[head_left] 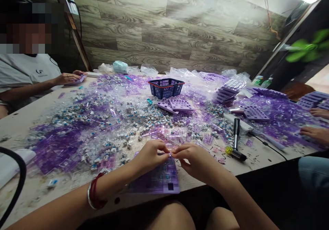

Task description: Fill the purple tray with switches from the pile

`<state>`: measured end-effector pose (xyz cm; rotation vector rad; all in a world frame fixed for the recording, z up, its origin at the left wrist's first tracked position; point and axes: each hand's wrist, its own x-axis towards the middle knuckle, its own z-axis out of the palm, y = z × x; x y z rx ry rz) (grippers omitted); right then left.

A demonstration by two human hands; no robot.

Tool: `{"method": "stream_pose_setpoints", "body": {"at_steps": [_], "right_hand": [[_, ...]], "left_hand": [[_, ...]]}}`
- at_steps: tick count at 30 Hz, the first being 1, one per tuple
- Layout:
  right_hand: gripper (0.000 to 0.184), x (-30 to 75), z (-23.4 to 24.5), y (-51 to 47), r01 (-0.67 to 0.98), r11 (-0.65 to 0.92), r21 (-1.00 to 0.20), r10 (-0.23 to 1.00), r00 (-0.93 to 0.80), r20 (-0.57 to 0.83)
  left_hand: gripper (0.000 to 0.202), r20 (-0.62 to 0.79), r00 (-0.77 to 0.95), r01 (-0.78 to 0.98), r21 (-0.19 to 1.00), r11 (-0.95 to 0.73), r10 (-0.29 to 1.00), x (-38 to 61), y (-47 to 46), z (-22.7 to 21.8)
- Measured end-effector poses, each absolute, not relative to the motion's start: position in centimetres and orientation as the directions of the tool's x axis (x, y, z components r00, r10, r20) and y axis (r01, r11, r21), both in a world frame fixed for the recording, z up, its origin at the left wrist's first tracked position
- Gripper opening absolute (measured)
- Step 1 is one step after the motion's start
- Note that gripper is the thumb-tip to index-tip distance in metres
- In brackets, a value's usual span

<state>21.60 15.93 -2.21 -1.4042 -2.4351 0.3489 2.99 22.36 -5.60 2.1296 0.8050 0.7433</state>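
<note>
A purple translucent panel [154, 185] with square cutouts lies at the table's near edge, with small blue-and-clear parts set in it. Above its far edge, my left hand [151, 154] and my right hand [191, 156] meet fingertip to fingertip. Each has thumb and finger pinched together. Whatever sits between the fingertips is too small to make out. Just beyond the hands lie clear pink-purple caps [177, 132] and a heap of small white-and-blue switches [144, 115].
A dark blue basket [166, 91] stands mid-table behind purple panels [181, 105]. To the right lie a hammer [235, 137] and stacked panels [228, 91]. A co-worker [33, 72] sits at the left; another co-worker's hands [315, 132] are at the right. Purple caps [59, 149] cover the left side.
</note>
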Motion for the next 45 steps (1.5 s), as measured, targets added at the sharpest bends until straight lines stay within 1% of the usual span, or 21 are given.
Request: {"method": "stream_pose_setpoints", "body": {"at_steps": [6,11,14,16,22,26,29,36,42,45], "right_hand": [[0.048,21.0,-1.7,15.2,0.836,0.489,-0.248,0.872,-0.479,0.106],[0.046,20.6,-1.9,15.1,0.863,0.47,-0.187,0.883,-0.462,0.089],[0.042,20.3,-2.0,15.1,0.881,0.448,-0.152,0.894,-0.444,0.063],[0.038,20.0,-2.0,15.0,0.891,0.438,-0.122,0.899,-0.437,0.033],[0.025,19.1,-1.5,15.4,0.903,0.43,-0.002,0.901,-0.429,-0.066],[0.018,18.9,-1.4,15.8,0.89,0.453,0.045,0.891,-0.45,-0.065],[0.018,18.7,-1.4,16.0,0.876,0.478,0.059,0.878,-0.475,-0.063],[0.017,18.0,-1.6,16.2,0.878,0.476,0.06,0.879,-0.472,-0.068],[0.015,18.6,-1.6,16.5,0.91,0.414,0.023,0.91,-0.414,-0.006],[0.016,18.7,-1.3,16.6,0.912,0.408,0.032,0.913,-0.408,-0.019]], "left_hand": [[0.01,0.24,0.639,0.3,0.797,-0.524,0.731,3.0,22.3,-5.3],[0.009,0.195,0.662,0.287,0.826,-0.485,0.724,3.0,22.7,-5.3],[0.009,0.149,0.683,0.28,0.85,-0.445,0.715,3.0,23.0,-5.4],[0.007,0.132,0.681,0.304,0.844,-0.442,0.72,3.1,23.0,-5.3],[0.009,0.169,0.667,0.35,0.788,-0.506,0.725,3.2,22.5,-5.0],[0.011,0.151,0.685,0.374,0.767,-0.521,0.713,3.3,22.5,-4.8],[0.013,0.145,0.699,0.376,0.759,-0.532,0.7,3.3,22.7,-4.9],[0.009,0.138,0.702,0.392,0.744,-0.541,0.699,3.2,22.9,-4.9],[0.009,0.128,0.715,0.428,0.697,-0.576,0.687,3.3,22.8,-4.5],[0.009,0.129,0.718,0.437,0.682,-0.587,0.684,3.3,22.7,-4.4]]}}
